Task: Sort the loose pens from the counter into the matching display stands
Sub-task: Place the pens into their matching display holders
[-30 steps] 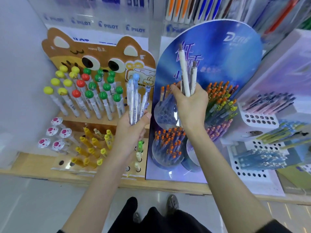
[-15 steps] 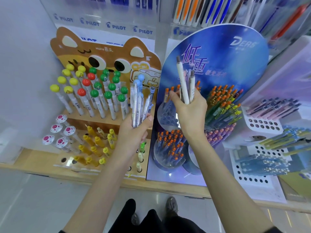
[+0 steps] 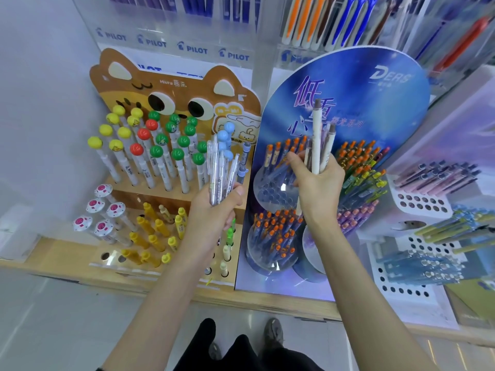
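My left hand (image 3: pixel 214 210) grips a bunch of clear pens (image 3: pixel 223 167), some with pale blue ball tops, upright in front of the brown cat-face stand (image 3: pixel 171 84). My right hand (image 3: pixel 317 186) grips a few white pens (image 3: pixel 318 140) with dark brown ends, held upright over the upper round tier (image 3: pixel 270 188) of the blue Ders stand (image 3: pixel 356 89). That tier shows several bare holes just left of my right hand. Orange-capped pens (image 3: pixel 273 231) fill the lower round tier.
The cat stand holds yellow, red and green ball-top pens (image 3: pixel 150 148), pink saucer-top pens (image 3: pixel 101 212) and yellow pens (image 3: pixel 152 234). White perforated stands (image 3: pixel 417 202) with pastel pens sit at the right. Clear Pilot racks (image 3: pixel 192 46) rise behind. The wooden counter edge (image 3: pixel 267 306) runs below.
My right hand has shifted slightly right and up with its white pens, above the upper tier. My left hand keeps its bunch in about the same place; the camera has moved a little.
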Available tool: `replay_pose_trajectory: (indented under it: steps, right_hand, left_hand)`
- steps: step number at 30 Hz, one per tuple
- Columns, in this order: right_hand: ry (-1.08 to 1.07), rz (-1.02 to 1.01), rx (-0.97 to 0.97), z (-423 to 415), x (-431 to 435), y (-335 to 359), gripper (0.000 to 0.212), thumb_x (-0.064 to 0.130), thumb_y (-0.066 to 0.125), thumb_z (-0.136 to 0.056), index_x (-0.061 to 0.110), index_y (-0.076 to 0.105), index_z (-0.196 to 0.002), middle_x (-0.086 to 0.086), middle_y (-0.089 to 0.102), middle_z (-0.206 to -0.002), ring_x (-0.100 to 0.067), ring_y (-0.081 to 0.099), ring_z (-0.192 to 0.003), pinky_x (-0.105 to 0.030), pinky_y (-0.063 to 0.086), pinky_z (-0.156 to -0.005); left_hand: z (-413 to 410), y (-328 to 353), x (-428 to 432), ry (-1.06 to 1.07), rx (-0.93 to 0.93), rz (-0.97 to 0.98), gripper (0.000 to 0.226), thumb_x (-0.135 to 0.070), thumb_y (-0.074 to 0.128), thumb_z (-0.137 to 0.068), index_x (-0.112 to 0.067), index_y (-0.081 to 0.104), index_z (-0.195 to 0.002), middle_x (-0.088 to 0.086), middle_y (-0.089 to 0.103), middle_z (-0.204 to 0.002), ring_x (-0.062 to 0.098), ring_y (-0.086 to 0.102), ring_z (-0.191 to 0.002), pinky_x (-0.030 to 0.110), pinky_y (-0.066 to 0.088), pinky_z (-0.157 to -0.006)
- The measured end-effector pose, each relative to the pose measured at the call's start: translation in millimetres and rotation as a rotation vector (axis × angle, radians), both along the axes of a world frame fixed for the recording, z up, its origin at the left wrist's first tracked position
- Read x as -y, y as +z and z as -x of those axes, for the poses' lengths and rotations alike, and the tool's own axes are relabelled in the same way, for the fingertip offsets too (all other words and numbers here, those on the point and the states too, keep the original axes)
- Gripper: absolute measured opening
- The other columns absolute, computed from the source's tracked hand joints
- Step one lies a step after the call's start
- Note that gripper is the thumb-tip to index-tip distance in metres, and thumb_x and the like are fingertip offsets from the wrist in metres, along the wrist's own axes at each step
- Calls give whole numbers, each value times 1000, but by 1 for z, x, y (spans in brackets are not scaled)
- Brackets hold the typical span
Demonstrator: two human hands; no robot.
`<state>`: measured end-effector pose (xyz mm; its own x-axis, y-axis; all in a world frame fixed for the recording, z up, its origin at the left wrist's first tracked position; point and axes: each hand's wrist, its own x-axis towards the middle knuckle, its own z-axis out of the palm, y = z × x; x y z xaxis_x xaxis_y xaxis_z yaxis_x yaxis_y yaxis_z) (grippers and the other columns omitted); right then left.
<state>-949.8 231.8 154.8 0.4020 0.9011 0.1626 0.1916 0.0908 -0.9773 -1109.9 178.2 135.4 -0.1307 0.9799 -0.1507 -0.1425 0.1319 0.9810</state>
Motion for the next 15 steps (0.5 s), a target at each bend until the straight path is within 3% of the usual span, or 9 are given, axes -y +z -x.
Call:
replay_pose_trajectory:
  steps: [10, 15]
  right_hand:
    - [77, -47, 121, 5, -3, -3, 23, 23, 72, -84, 32, 54, -73, 8, 53, -62, -8, 48, -56, -33, 48, -55]
    - [95, -59, 188, 11, -13, -7, 18, 26, 72, -84, 22, 57, -76, -3, 56, -65, -11, 47, -57, -38, 48, -58]
  left_hand:
    - [1, 2, 0, 4, 9, 10, 6, -14, 60, -91, -18, 61, -88, 9, 49, -74, 6, 34, -43, 18, 28, -41]
    - [1, 3, 1, 16, 17, 15, 7, -15, 61, -90, -20, 62, -86, 5, 50, -71, 6, 34, -43, 18, 28, -41]
